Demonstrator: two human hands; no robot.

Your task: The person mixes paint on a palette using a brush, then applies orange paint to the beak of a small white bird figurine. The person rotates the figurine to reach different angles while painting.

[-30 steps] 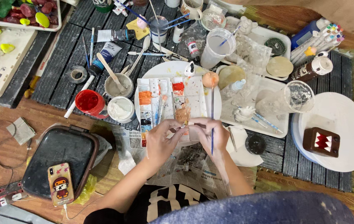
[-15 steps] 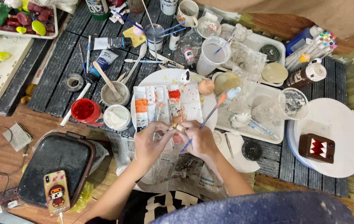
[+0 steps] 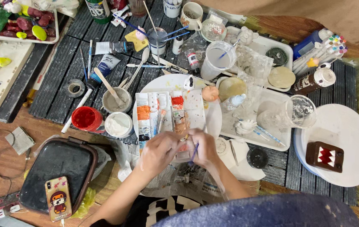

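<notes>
Cluttered table (image 3: 61,90): cups (image 3: 118,124) beside palette (image 3: 167,113).

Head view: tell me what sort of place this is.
Probably a hobby painting workspace: a paint palette, paint tubes, a rinse cup with brushes and plaster figurines crowd a dark slatted table.

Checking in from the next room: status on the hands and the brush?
Left hand and right hand together over palette. Right grips blue brush. Paint cups crowd left.
</notes>
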